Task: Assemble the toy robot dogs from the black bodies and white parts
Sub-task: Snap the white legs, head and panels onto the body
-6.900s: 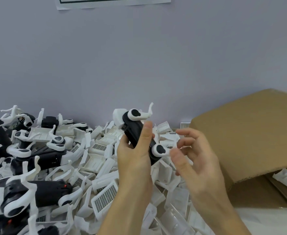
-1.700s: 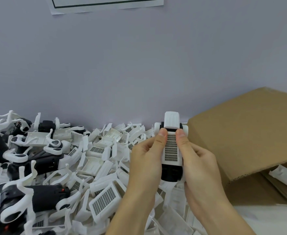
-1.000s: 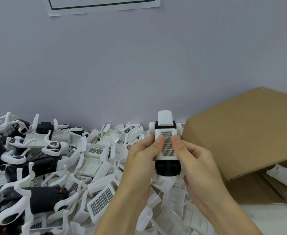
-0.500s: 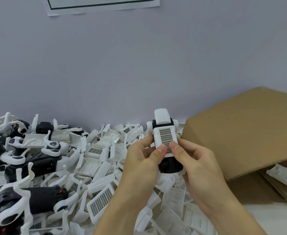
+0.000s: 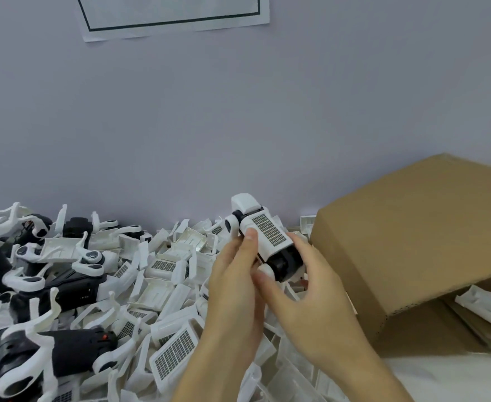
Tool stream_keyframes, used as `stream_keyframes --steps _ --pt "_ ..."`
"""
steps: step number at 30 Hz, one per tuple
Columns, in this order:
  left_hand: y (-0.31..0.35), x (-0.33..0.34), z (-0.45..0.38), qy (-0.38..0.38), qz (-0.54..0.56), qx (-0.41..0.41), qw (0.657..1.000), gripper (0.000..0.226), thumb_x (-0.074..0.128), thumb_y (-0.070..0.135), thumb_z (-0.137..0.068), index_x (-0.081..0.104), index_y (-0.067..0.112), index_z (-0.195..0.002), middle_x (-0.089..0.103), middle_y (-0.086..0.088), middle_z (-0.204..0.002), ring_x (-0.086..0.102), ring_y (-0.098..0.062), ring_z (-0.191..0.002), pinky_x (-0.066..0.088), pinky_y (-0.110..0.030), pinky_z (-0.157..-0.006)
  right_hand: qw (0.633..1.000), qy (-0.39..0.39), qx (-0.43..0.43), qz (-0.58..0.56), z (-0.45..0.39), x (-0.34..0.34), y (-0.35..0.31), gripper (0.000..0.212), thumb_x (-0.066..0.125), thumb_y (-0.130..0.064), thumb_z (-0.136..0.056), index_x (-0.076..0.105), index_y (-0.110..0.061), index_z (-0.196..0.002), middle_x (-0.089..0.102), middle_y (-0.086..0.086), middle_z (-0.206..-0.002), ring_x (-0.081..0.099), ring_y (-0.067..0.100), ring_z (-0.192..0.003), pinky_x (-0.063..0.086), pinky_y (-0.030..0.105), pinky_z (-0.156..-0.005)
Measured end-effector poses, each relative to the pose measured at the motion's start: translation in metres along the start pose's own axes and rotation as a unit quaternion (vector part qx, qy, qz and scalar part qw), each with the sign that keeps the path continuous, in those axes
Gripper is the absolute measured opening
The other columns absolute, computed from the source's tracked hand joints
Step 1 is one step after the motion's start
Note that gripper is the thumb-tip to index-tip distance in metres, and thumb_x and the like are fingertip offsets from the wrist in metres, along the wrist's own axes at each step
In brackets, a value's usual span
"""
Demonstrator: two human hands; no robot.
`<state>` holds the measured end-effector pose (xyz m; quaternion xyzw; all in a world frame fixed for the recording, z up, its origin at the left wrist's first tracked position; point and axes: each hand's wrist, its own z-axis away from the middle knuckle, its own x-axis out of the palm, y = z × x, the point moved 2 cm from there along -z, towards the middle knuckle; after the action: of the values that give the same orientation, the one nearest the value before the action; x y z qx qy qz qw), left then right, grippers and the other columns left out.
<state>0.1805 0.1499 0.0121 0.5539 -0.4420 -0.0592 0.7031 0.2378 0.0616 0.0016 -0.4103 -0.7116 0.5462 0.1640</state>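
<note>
I hold a toy robot dog (image 5: pixel 263 236) above the parts pile, its black body capped by a white grille cover and a white head at the far end. My left hand (image 5: pixel 235 274) grips its left side, thumb on the cover's edge. My right hand (image 5: pixel 305 288) wraps under and around its near right side, thumb by a white leg joint. The dog is tilted, head up and to the left. A heap of loose white grille covers (image 5: pixel 171 352) lies below my hands. Several black bodies with white legs (image 5: pixel 73 352) are piled at the left.
A brown cardboard box (image 5: pixel 418 242) lies on its side at the right, open toward me, with white parts (image 5: pixel 487 309) inside. A grey wall stands close behind, with a paper sheet (image 5: pixel 174 13) taped on it. White table surface (image 5: pixel 441 378) shows at bottom right.
The grille cover has gone onto the black body under my two thumbs. Since half a second ago the dog has turned, and my right thumb has left the cover for the near end.
</note>
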Motion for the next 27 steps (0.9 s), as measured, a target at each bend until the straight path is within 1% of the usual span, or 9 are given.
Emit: stream_keyframes --steps 2,4,8,11,13,15,17,22,27 --pt "0.002 0.001 0.001 -0.012 0.021 -0.025 0.999 0.037 0.057 0.030 -0.097 0.069 0.008 -0.123 0.075 -0.014 -0.115 0.072 -0.031 -0.110 0.056 -0.044 -0.097 0.999 0.023 0.002 0.025 0.001 0.001 0.001 0.053 0.078 -0.038 -0.084 0.055 -0.042 -0.132 0.064 -0.018 -0.119 0.059 -0.002 -0.114 0.050 0.019 -0.091" --pt "0.004 -0.002 0.000 -0.010 -0.022 -0.008 1.000 0.034 0.056 0.029 -0.099 0.071 0.009 -0.121 0.076 -0.014 -0.114 0.071 -0.031 -0.111 0.052 -0.047 -0.102 0.998 0.061 -0.015 0.010 0.001 0.001 0.000 0.044 0.078 -0.035 -0.082 0.061 -0.041 -0.122 0.067 -0.018 -0.108 0.063 0.001 -0.105 0.051 0.015 -0.081" --pt "0.013 -0.015 -0.004 0.065 -0.154 0.089 0.982 0.035 0.058 0.026 -0.101 0.079 0.010 -0.077 0.078 -0.011 -0.083 0.074 -0.023 -0.079 0.056 -0.035 -0.077 0.989 0.143 -0.005 -0.035 0.000 -0.008 0.001 0.029 0.072 -0.044 -0.078 0.063 -0.036 -0.105 0.070 -0.023 -0.096 0.066 -0.003 -0.089 0.049 0.008 -0.070" --pt "0.020 -0.020 0.000 0.118 -0.218 0.159 0.956 0.043 0.059 0.025 -0.101 0.069 0.020 -0.059 0.063 0.004 -0.059 0.050 -0.008 -0.053 0.045 -0.026 -0.058 0.986 0.143 0.019 -0.082 -0.004 -0.021 0.003 0.027 0.069 -0.052 -0.080 0.068 -0.030 -0.095 0.073 -0.012 -0.081 0.067 0.002 -0.072 0.047 0.009 -0.061" --pt "0.021 -0.020 0.001 0.127 -0.255 0.200 0.938 0.029 0.063 0.028 -0.098 0.067 0.025 -0.069 0.059 0.013 -0.062 0.049 -0.001 -0.055 0.044 -0.018 -0.060 0.986 0.122 0.029 -0.106 -0.007 -0.030 0.005 0.034 0.067 -0.057 -0.080 0.072 -0.025 -0.089 0.070 -0.006 -0.069 0.061 0.004 -0.061 0.043 0.011 -0.056" --pt "0.022 -0.018 0.002 0.104 -0.239 0.207 0.943 0.005 0.066 0.038 -0.094 0.071 0.038 -0.093 0.068 0.027 -0.089 0.062 0.009 -0.077 0.045 -0.017 -0.071 0.987 0.075 0.047 -0.132 -0.008 -0.036 0.008 0.044 0.063 -0.059 -0.071 0.074 -0.021 -0.090 0.067 -0.002 -0.070 0.058 0.009 -0.063 0.045 0.022 -0.060" --pt "0.020 -0.018 0.002 0.059 -0.217 0.176 0.958 0.025 0.064 0.053 -0.085 0.070 0.052 -0.109 0.067 0.032 -0.107 0.062 0.013 -0.094 0.046 -0.018 -0.081 0.984 0.024 0.063 -0.165 -0.008 -0.038 0.012 0.053 0.061 -0.061 -0.070 0.074 -0.016 -0.094 0.068 0.004 -0.080 0.060 0.016 -0.070 0.047 0.034 -0.066" --pt "0.021 -0.015 0.002 0.015 -0.177 0.160 0.971 0.021 0.058 0.032 -0.099 0.076 0.040 -0.106 0.078 0.006 -0.096 0.074 -0.009 -0.087 0.055 -0.039 -0.087 0.977 -0.029 0.086 -0.191 -0.008 -0.038 0.018 0.056 0.062 -0.062 -0.072 0.075 -0.016 -0.100 0.070 0.008 -0.090 0.063 0.020 -0.078 0.047 0.038 -0.071" --pt "0.023 -0.015 0.003 0.024 -0.161 0.175 0.971 0.020 0.058 0.029 -0.099 0.077 0.037 -0.101 0.078 -0.001 -0.094 0.073 -0.013 -0.083 0.054 -0.032 -0.076 0.966 -0.039 0.078 -0.244 -0.009 -0.034 0.021 0.060 0.067 -0.055 -0.074 0.070 -0.014 -0.118 0.072 0.012 -0.111 0.069 0.030 -0.090 0.055 0.037 -0.078"
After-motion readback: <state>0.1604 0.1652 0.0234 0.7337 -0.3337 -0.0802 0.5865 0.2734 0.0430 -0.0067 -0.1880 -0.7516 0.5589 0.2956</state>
